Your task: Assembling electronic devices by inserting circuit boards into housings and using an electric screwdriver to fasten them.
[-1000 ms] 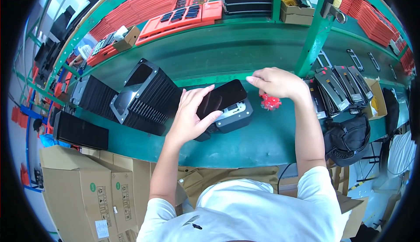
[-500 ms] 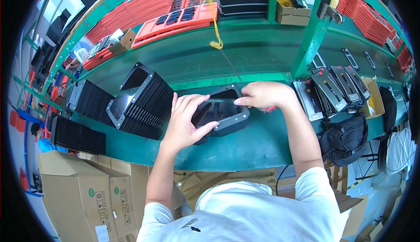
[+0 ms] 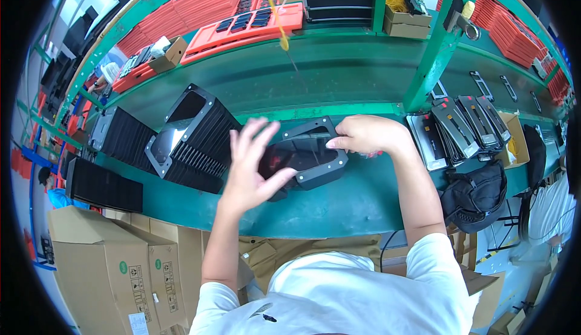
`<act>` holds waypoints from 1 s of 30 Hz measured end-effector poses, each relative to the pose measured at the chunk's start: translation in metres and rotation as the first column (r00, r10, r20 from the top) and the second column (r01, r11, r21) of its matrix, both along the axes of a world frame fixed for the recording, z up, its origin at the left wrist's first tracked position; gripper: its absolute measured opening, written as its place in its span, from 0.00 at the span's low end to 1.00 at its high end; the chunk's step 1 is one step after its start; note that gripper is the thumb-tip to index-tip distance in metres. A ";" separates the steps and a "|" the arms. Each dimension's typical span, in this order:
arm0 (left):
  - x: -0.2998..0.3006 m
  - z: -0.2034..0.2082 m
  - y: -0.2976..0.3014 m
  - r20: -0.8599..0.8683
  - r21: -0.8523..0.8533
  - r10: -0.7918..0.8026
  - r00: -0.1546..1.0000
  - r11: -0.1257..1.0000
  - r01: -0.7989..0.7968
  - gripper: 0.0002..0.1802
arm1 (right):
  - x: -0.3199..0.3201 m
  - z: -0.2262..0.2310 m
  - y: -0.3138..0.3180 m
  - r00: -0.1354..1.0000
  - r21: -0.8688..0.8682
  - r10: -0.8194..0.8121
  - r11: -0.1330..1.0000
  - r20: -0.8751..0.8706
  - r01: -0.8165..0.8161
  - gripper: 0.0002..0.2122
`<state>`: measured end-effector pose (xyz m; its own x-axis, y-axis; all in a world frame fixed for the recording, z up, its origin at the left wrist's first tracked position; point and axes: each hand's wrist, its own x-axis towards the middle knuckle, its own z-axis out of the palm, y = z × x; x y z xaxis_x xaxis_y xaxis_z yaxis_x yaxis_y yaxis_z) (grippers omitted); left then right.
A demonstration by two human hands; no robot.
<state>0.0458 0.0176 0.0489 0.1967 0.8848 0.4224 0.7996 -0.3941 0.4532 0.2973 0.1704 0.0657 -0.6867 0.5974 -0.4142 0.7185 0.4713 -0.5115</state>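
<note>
Before me on the green bench lies a short pile of black frames with cut corners and small bright screws (image 3: 319,173). A glossy dark panel (image 3: 311,157) sits in the top one. My left hand (image 3: 245,174) is open at the pile's left, fingers spread and slightly blurred, its thumb close to the frame's near corner. At the right side my right hand (image 3: 370,134) is closed, thumb and forefinger together at the frame's edge. Something red shows beneath its palm; the kind is hidden.
Tall stacks of black frames (image 3: 203,114) stand left. Right are dark flat panels with red tabs (image 3: 451,126), a black bag (image 3: 478,196) and a small carton (image 3: 514,141). A green post (image 3: 439,50) rises at the back. A yellow cord (image 3: 283,38) hangs overhead.
My left hand has come away from the frame and its fingers have spread. My right hand stays nearly where it was. The hanging yellow cord has swung to the left.
</note>
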 end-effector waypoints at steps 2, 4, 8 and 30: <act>-0.017 0.001 -0.002 0.161 0.007 0.067 0.985 0.998 -0.069 0.40 | 0.005 0.000 0.001 1.000 0.012 -0.028 1.000 -0.012 0.028 0.26; -0.032 -0.002 -0.006 0.178 -0.143 0.050 0.983 0.989 -0.025 0.40 | 0.007 0.009 -0.002 0.998 0.026 0.046 0.999 -0.051 -0.045 0.26; -0.043 -0.014 -0.022 0.216 -0.303 0.054 0.975 0.953 0.014 0.38 | -0.006 -0.003 0.006 0.981 0.101 0.170 0.982 -0.094 -0.160 0.26; -0.069 -0.041 -0.026 0.180 -0.336 0.028 0.983 0.941 0.035 0.33 | -0.127 0.093 -0.078 0.280 -0.489 -0.475 0.401 -0.834 -0.775 0.42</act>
<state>-0.0231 -0.0080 0.0082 0.1491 0.9804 0.1286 0.6913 -0.1963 0.6954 0.1707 0.0929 0.1584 -0.8900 0.2415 0.3868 -0.4537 -0.5535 -0.6984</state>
